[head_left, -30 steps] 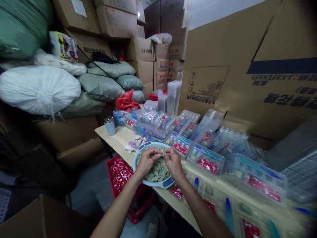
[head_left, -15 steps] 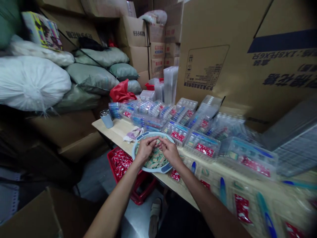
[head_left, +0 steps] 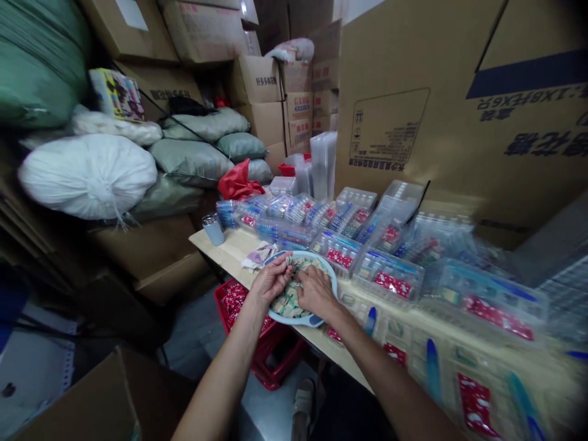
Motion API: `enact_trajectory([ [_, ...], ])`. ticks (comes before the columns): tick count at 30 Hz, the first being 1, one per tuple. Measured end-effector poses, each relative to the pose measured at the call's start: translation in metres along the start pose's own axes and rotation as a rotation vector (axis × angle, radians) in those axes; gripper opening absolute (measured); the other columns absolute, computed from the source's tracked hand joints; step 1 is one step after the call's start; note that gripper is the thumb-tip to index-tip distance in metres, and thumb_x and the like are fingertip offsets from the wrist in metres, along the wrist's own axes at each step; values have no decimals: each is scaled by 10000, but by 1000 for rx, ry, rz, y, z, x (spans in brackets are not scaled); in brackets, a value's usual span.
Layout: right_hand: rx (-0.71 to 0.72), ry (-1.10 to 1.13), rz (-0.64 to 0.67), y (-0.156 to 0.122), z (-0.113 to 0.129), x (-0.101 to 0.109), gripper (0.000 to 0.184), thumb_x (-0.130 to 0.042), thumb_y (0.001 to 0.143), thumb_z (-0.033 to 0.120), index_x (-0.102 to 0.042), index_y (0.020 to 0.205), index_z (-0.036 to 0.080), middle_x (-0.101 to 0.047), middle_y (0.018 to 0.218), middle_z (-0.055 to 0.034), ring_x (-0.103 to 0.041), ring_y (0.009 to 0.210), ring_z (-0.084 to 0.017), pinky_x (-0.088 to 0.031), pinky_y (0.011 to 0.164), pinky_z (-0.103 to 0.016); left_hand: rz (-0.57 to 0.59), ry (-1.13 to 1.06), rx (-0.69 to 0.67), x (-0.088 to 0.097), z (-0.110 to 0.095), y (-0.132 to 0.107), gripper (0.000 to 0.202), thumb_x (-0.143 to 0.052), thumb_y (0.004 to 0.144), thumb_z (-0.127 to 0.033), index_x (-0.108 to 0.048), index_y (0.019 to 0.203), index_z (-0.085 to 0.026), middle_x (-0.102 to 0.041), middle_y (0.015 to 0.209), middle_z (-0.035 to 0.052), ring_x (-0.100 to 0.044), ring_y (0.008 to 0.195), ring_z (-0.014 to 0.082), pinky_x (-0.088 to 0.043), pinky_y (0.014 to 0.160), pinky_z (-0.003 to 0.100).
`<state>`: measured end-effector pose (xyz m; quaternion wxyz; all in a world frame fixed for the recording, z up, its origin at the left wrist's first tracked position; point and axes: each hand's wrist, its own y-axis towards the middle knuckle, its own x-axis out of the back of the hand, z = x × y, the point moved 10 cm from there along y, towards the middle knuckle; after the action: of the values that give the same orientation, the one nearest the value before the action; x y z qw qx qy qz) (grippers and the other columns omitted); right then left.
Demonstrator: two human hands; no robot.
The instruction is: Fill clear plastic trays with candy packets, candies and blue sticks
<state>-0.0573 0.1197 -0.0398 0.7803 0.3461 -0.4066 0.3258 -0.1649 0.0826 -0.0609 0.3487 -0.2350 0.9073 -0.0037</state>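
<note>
A light blue basin [head_left: 332, 273] at the table edge holds many small flat cream-and-green pieces [head_left: 290, 301]. Over its left side is my left hand [head_left: 272, 280], fingers closed on a small cream-and-green piece [head_left: 289, 260] at the tips. My right hand [head_left: 316, 291] is down in the basin, its fingers bent among the pieces. Whatever lies under those fingertips is hidden. Right of the basin, clear plastic trays hold blue pens [head_left: 432, 367], red patterned packets [head_left: 475, 401] and similar small pieces.
Filled clear cases [head_left: 390, 272] line the table's back. A blue tumbler [head_left: 213, 230] and a crumpled cloth [head_left: 261, 253] are left of the basin. Below sits a red crate [head_left: 220, 306] of red packets. Sacks [head_left: 87, 174] and cartons [head_left: 390, 92] surround the table.
My hands were together over the basin and are now apart. The right has dropped into the pieces; the left stays raised with a piece. The view has shifted, moving the scene rightward and down.
</note>
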Motion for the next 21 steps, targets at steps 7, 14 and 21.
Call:
enact_trajectory([
  [7,-75,159,-90,3,-18,11,175,-478,943,154,-652,944,176,-690,952,-76,-614,923,-213,-394,837,-304,-62,44,-94,-1,-7,-2,318,-704,762,17,-719,1055,-105,-707,784,33,-662,635,73,-560,637,132],
  [14,-186,159,-152,5,-32,16,320,-313,1040,203,-617,946,163,-681,899,-91,-596,814,-211,-373,725,-296,-35,237,-134,-5,-2,-12,354,-900,625,-163,-769,946,-94,-735,797,42,-642,627,90,-532,664,197],
  [21,-29,103,-197,-3,-12,17,260,-332,971,94,-583,1006,150,-656,980,-127,-580,941,-253,-400,830,-336,-13,455,-160,-9,4,-14,397,-941,573,-289,-792,905,-128,-743,872,52,-661,758,136,-513,769,247],
])
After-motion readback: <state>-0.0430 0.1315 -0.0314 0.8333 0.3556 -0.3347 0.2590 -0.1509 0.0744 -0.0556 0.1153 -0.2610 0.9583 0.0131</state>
